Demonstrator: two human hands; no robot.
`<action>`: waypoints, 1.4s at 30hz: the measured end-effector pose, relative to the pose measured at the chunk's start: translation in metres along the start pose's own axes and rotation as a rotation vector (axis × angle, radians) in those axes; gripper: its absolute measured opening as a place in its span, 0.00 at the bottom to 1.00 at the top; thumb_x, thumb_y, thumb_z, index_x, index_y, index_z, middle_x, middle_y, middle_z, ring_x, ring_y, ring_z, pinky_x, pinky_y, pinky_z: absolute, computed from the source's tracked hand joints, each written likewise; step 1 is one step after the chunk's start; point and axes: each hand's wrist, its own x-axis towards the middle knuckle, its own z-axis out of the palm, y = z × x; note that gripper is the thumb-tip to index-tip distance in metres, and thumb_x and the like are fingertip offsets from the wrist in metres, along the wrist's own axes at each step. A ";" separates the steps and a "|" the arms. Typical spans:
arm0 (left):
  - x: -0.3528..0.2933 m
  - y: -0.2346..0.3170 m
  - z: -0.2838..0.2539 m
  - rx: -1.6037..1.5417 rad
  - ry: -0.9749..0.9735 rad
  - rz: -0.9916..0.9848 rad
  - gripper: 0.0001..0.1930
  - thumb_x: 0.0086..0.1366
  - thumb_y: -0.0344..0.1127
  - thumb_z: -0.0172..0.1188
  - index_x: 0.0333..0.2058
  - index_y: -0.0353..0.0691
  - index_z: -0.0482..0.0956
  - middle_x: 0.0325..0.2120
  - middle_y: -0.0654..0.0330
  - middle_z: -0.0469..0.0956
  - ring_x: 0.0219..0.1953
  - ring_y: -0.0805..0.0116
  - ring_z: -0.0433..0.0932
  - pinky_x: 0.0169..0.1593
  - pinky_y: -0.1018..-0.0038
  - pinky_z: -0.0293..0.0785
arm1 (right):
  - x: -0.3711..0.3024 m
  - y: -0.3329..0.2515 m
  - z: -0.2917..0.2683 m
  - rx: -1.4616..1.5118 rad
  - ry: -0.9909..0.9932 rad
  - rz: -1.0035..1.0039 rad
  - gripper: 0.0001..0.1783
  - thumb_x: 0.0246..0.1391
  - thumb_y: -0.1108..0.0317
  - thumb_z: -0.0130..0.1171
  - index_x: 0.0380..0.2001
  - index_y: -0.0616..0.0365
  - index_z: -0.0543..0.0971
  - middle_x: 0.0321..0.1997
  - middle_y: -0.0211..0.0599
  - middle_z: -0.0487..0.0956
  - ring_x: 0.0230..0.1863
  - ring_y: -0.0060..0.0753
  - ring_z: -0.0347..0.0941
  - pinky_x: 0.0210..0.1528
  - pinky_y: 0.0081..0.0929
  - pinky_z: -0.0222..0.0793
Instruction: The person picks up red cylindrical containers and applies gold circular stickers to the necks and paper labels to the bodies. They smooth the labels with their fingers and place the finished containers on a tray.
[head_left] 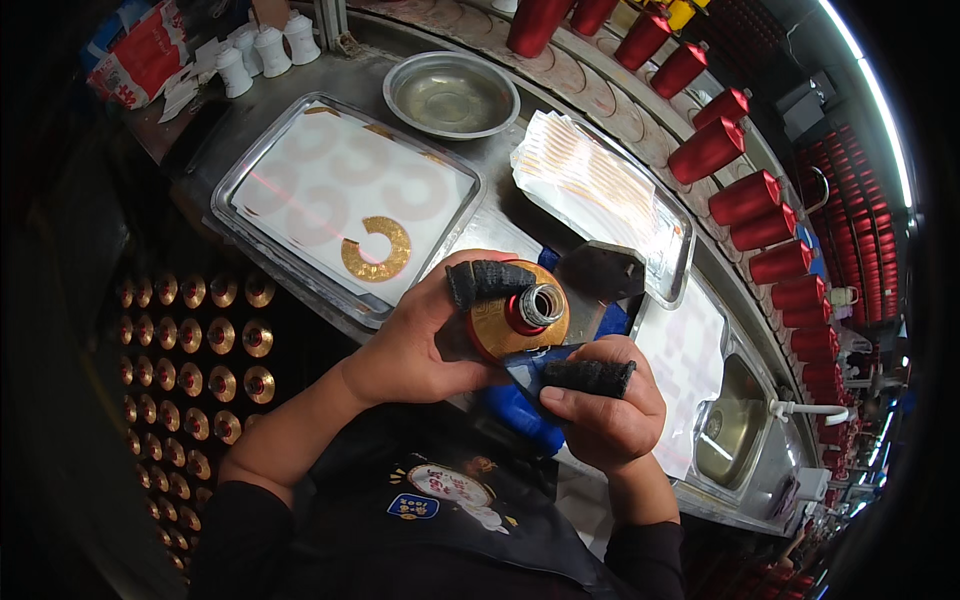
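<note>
My left hand is wrapped round a bottle with a gold-covered shoulder, its bare threaded neck facing up at me. Red shows round the base of the neck; the body is mostly hidden under my hands. A thin, flat scraper-like blade is pinched in my right hand, its edge against the near side of the gold shoulder. Black covers sit on a finger of each hand. Beyond my left hand, a C-shaped gold decal lies on white backing in a metal tray.
A metal bowl of liquid stands behind the tray. Decal sheets fill another tray at right, near a sink with a white tap. Red bottles line a curved conveyor. Gold-shouldered bottles stand in rows lower left.
</note>
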 end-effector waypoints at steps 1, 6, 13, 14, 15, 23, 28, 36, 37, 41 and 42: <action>-0.001 -0.001 0.004 0.022 0.021 0.004 0.42 0.46 0.30 0.80 0.61 0.43 0.71 0.60 0.53 0.70 0.62 0.54 0.72 0.65 0.62 0.69 | -0.002 -0.004 -0.001 0.000 0.017 -0.017 0.17 0.37 0.80 0.72 0.34 0.54 0.86 0.32 0.38 0.80 0.33 0.41 0.78 0.33 0.31 0.75; -0.007 -0.011 0.039 0.332 0.269 0.132 0.42 0.45 0.32 0.79 0.60 0.46 0.70 0.54 0.50 0.69 0.56 0.49 0.73 0.58 0.61 0.72 | -0.004 -0.008 0.002 -0.103 -0.004 -0.073 0.16 0.39 0.79 0.70 0.36 0.56 0.87 0.34 0.36 0.81 0.35 0.42 0.78 0.35 0.32 0.75; -0.012 -0.021 0.059 0.427 0.425 0.145 0.42 0.43 0.39 0.80 0.58 0.48 0.71 0.52 0.51 0.67 0.55 0.48 0.69 0.56 0.58 0.70 | -0.002 -0.013 0.003 -0.189 0.007 -0.064 0.17 0.37 0.82 0.69 0.34 0.57 0.87 0.34 0.40 0.82 0.34 0.43 0.78 0.35 0.33 0.75; -0.012 -0.023 0.060 0.453 0.444 0.150 0.42 0.42 0.40 0.81 0.58 0.48 0.71 0.52 0.51 0.67 0.54 0.49 0.69 0.55 0.58 0.69 | -0.002 -0.014 0.004 -0.132 0.024 -0.050 0.17 0.37 0.82 0.69 0.35 0.57 0.87 0.34 0.40 0.82 0.34 0.43 0.78 0.35 0.32 0.75; -0.012 -0.024 0.061 0.487 0.460 0.162 0.42 0.42 0.41 0.82 0.57 0.49 0.71 0.51 0.51 0.67 0.53 0.49 0.69 0.54 0.58 0.68 | -0.002 -0.016 0.004 -0.085 0.033 -0.066 0.16 0.38 0.81 0.68 0.35 0.57 0.87 0.35 0.40 0.82 0.35 0.43 0.78 0.35 0.32 0.75; -0.005 -0.016 0.050 0.331 0.362 0.094 0.47 0.42 0.41 0.82 0.61 0.42 0.67 0.59 0.47 0.61 0.61 0.44 0.64 0.63 0.57 0.63 | 0.001 -0.023 0.002 -0.218 0.146 0.039 0.18 0.37 0.83 0.70 0.36 0.58 0.86 0.32 0.40 0.81 0.33 0.42 0.77 0.35 0.32 0.74; 0.012 -0.011 0.010 0.013 -0.075 0.024 0.46 0.44 0.30 0.77 0.63 0.41 0.65 0.65 0.48 0.59 0.68 0.49 0.62 0.68 0.63 0.63 | 0.000 -0.017 0.003 -0.217 0.124 0.119 0.15 0.40 0.81 0.74 0.34 0.56 0.85 0.31 0.39 0.81 0.35 0.41 0.78 0.38 0.29 0.73; -0.001 -0.011 0.034 0.237 0.221 0.123 0.46 0.41 0.34 0.79 0.61 0.43 0.67 0.58 0.49 0.65 0.61 0.46 0.67 0.62 0.58 0.69 | -0.001 -0.021 0.015 -0.200 0.140 0.116 0.16 0.39 0.82 0.74 0.34 0.56 0.85 0.31 0.37 0.81 0.35 0.38 0.79 0.37 0.29 0.74; 0.000 -0.014 0.032 0.108 0.182 0.093 0.45 0.41 0.34 0.79 0.61 0.43 0.67 0.57 0.49 0.66 0.60 0.46 0.68 0.60 0.58 0.69 | -0.001 -0.021 0.015 -0.196 0.141 0.128 0.16 0.39 0.82 0.74 0.34 0.56 0.85 0.31 0.38 0.81 0.35 0.39 0.79 0.37 0.29 0.74; 0.002 -0.016 0.031 0.364 0.161 0.191 0.45 0.41 0.35 0.80 0.60 0.43 0.67 0.56 0.50 0.66 0.59 0.47 0.68 0.59 0.59 0.70 | -0.001 -0.023 0.017 -0.192 0.135 0.142 0.15 0.39 0.81 0.74 0.34 0.57 0.85 0.31 0.39 0.81 0.36 0.39 0.79 0.38 0.29 0.74; 0.000 -0.014 0.036 0.503 0.240 0.266 0.47 0.41 0.35 0.80 0.61 0.43 0.66 0.56 0.50 0.66 0.59 0.47 0.68 0.59 0.59 0.70 | -0.001 -0.023 0.017 -0.176 0.131 0.134 0.15 0.39 0.81 0.74 0.34 0.57 0.85 0.31 0.39 0.81 0.36 0.39 0.79 0.38 0.29 0.74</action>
